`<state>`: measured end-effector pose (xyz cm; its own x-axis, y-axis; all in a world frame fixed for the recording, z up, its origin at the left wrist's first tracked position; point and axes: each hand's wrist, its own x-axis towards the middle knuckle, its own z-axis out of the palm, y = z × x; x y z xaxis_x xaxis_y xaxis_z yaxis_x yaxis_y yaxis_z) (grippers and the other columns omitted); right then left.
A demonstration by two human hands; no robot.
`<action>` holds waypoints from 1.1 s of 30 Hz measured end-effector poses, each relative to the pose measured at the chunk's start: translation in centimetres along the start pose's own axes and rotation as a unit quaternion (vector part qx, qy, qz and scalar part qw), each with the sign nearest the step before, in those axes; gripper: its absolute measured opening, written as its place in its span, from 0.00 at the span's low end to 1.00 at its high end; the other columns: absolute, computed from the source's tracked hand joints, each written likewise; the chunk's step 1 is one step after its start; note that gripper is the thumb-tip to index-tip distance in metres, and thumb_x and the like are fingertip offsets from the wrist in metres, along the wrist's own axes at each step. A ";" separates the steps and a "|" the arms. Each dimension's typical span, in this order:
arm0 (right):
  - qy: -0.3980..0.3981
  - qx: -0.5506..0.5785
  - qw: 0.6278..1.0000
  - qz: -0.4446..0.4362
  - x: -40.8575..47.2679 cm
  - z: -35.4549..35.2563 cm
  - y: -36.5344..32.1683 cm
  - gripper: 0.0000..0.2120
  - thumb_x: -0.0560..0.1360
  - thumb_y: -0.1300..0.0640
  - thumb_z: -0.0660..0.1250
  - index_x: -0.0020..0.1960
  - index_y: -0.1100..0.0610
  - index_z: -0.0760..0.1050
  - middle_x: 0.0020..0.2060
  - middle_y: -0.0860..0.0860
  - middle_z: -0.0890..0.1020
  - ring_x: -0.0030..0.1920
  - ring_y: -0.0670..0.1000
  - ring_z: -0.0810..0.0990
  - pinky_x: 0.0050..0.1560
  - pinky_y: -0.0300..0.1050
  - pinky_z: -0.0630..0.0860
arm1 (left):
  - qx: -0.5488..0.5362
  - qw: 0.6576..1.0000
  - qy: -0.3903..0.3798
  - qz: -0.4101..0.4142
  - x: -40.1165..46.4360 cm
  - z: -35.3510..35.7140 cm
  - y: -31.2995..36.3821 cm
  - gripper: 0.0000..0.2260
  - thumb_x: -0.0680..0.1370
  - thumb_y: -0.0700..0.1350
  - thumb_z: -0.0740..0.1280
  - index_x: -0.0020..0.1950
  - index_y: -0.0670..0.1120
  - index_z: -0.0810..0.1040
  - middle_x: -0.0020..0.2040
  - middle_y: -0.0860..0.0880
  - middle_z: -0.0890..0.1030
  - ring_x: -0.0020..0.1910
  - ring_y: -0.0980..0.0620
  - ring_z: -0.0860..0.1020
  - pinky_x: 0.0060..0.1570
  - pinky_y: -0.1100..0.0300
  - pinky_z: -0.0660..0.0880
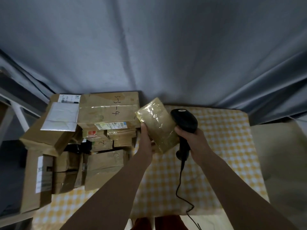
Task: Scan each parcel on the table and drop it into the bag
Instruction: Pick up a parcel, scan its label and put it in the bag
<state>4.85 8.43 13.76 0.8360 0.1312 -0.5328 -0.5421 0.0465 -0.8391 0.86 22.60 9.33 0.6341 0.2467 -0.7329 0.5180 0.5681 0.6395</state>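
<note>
Parcel [156, 125], tape-wrapped and tan, held tilted above the bench [224, 146] in the left grip [147, 141], fingers curled round its lower left edge. Right grip [191, 138] wrapped round the handle of a black scanner [184, 121], head just right of the parcel and touching or nearly touching its right edge; cannot tell which. Cable [180, 183] hanging down from the scanner's handle, below the right grip, trailing across the yellow checked cloth [166, 188] toward the near edge. Left of the left grip, a heap of cardboard parcels [93, 146] stacked on the bench. Topmost in the heap, a large box [109, 108] marked "3-3-4", just left of the held parcel. Further left, a white padded mailer [61, 116] lying on a slanted carton. Beyond both grips, grey-blue fabric [149, 47] draped behind the bench.
</note>
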 end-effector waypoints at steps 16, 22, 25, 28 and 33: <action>0.006 0.028 0.999 -0.016 -5.3 4.0 -0.6 0.14 0.69 0.62 0.74 0.53 0.58 0.79 0.45 0.55 0.83 0.48 0.55 0.81 0.51 0.51 0.77 | 0.046 0.996 -0.041 0.071 -4.7 -2.9 6.2 0.34 0.73 0.74 0.54 0.56 0.46 0.76 0.55 0.43 0.82 0.53 0.44 0.80 0.56 0.47 0.74; -0.027 0.041 0.999 -0.019 -6.2 4.3 -0.6 0.18 0.69 0.62 0.73 0.59 0.60 0.77 0.47 0.54 0.82 0.50 0.55 0.80 0.47 0.48 0.77 | 0.050 0.991 -0.096 0.075 -5.0 -7.6 7.2 0.42 0.59 0.58 0.81 0.65 0.39 0.72 0.56 0.40 0.83 0.55 0.41 0.82 0.56 0.42 0.78; -0.059 0.020 0.998 -0.003 -6.6 4.6 -0.5 0.19 0.67 0.62 0.74 0.57 0.60 0.78 0.46 0.55 0.81 0.50 0.57 0.79 0.50 0.50 0.76 | 0.102 0.975 -0.185 0.062 -5.3 -10.0 8.2 0.35 0.63 0.51 0.80 0.67 0.44 0.74 0.58 0.43 0.83 0.57 0.43 0.81 0.53 0.45 0.79; -0.084 0.016 0.996 -0.004 -7.1 5.8 -0.6 0.24 0.62 0.60 0.75 0.58 0.60 0.78 0.46 0.53 0.81 0.50 0.55 0.79 0.51 0.50 0.75 | 0.090 0.969 -0.227 0.044 -5.3 -11.3 8.6 0.45 0.55 0.53 0.84 0.68 0.46 0.73 0.60 0.43 0.82 0.58 0.42 0.81 0.53 0.46 0.79; -0.099 -0.017 0.995 -0.017 -7.7 7.2 -1.0 0.27 0.60 0.55 0.78 0.58 0.58 0.78 0.50 0.55 0.82 0.54 0.57 0.79 0.59 0.55 0.75 | 0.048 0.960 -0.274 0.033 -5.6 -12.9 8.8 0.38 0.55 0.47 0.85 0.63 0.46 0.78 0.61 0.41 0.81 0.59 0.40 0.79 0.62 0.41 0.73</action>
<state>-1.61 14.52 19.51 0.8185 0.3220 -0.4758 -0.5085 0.0205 -0.8608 -5.51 36.32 16.12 0.8610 -0.1846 -0.4739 0.4993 0.4847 0.7182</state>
